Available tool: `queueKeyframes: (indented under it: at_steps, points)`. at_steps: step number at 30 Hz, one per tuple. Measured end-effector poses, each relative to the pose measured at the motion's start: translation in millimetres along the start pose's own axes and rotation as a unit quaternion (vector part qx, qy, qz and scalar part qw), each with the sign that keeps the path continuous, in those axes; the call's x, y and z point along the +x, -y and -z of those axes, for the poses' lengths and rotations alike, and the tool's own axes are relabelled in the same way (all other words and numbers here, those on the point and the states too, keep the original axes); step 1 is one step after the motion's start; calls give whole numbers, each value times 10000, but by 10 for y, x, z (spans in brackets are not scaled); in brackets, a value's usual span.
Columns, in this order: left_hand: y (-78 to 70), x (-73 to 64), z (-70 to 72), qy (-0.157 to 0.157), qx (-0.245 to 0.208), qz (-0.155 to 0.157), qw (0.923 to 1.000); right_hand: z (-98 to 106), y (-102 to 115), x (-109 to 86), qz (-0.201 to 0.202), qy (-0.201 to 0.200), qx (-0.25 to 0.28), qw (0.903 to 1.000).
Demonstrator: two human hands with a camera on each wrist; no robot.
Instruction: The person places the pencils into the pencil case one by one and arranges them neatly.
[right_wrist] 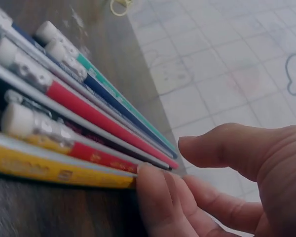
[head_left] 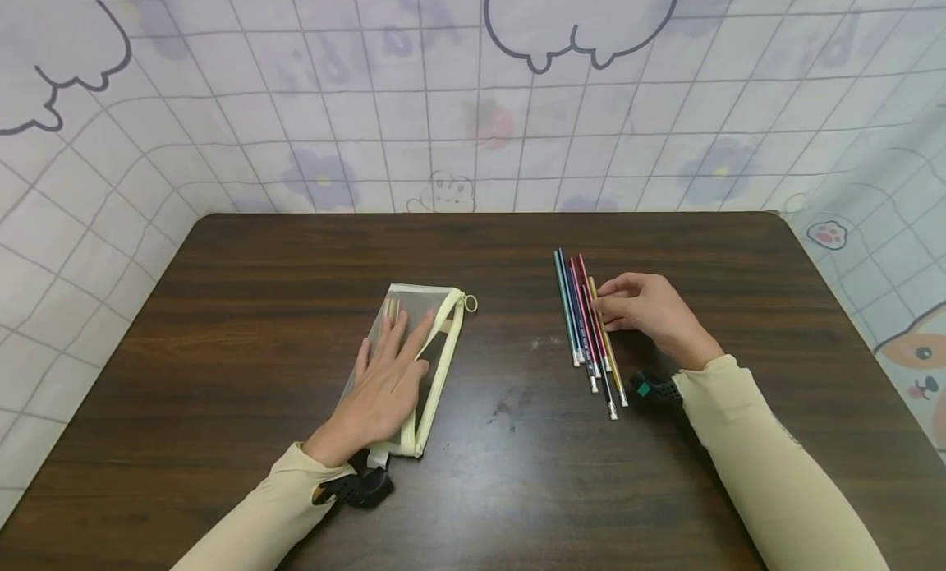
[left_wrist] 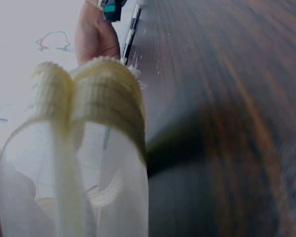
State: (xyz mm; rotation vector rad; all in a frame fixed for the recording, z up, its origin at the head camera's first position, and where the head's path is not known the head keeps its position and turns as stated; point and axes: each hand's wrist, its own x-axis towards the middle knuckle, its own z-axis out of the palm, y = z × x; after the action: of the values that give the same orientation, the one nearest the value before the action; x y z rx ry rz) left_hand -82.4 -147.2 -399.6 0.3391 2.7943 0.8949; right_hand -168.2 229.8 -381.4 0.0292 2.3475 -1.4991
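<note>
Left hand (head_left: 388, 390) lies flat, fingers spread, on the see-through pouch (head_left: 441, 374) left of centre in the frame; nothing gripped, it just pins the pouch to the desk (head_left: 296, 333). Pouch has cream trim and a zip ring (head_left: 471, 303) at its top right corner; the long right side looks unzipped, gap showing. Something striped shows through near the left fingertips, too small to name.

Right hand (head_left: 658, 312), right of centre, is at the pencils (head_left: 584, 324), which lie side by side, erasers toward the bottom of the frame. Its fingertips meet the yellow pencil (head_left: 615, 370), the rightmost one. Grip reads as loose, not closed: in the right wrist view one digit stands apart from the others, with no pinch visible. A red pencil (right_wrist: 96, 153) lies right beside the yellow.

Step in hand, my read: picking pencils to load the pouch, left hand steadying. Next move likely calls for pinching the yellow pencil clear of its neighbours, carrying it left and lining it up with the gap, while the left hand spreads the opening.
</note>
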Motion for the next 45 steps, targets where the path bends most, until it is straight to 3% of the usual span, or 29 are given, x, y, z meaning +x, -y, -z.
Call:
queueKeyframes:
  at_steps: [8,18,30,45]
  points:
    - [12,-3,-15,4,-46,-1,10000,62,-24,-2,-338,185,21,9993]
    - [-3,6,-11,47,-67,64,9999,-1,49,-27,-640,49,-1151,9913]
    - [-2,-1,-19,21,-58,137,9999,-76,84,-18,-577,40,-1473,9874]
    - [-11,11,-38,10,-49,135,9999,-37,54,-21,-525,267,-810,9950]
